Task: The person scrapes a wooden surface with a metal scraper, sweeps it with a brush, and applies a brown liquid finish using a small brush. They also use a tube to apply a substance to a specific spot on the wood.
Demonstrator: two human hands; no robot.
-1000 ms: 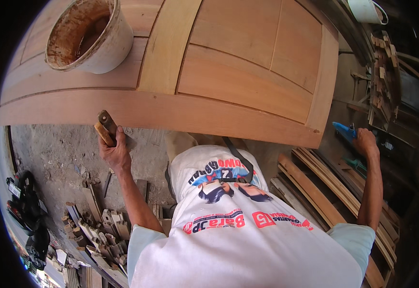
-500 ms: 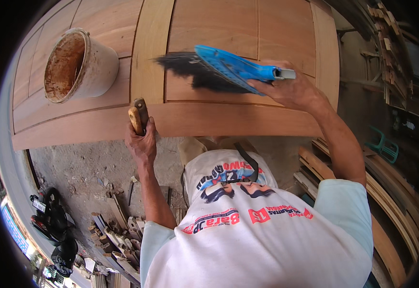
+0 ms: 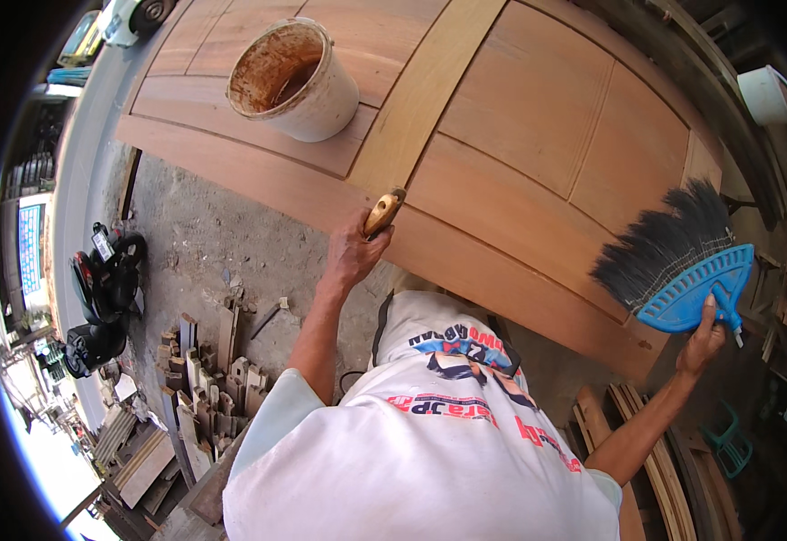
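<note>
Head view: your right hand (image 3: 704,343) grips the blue brush (image 3: 693,293) just ahead of it, black bristles (image 3: 666,243) fanned across the wooden door's (image 3: 527,95) right end; your left hand (image 3: 354,251), clasping a wooden-handled tool (image 3: 381,215), is nearer the bucket (image 3: 319,110)

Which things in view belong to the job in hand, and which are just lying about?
Seemingly in the job: broom in right hand; wooden-handled tool in left hand; panel; bucket standing on it.

Seemingly just around: offcuts; planks; white pail; motorbike.
</note>
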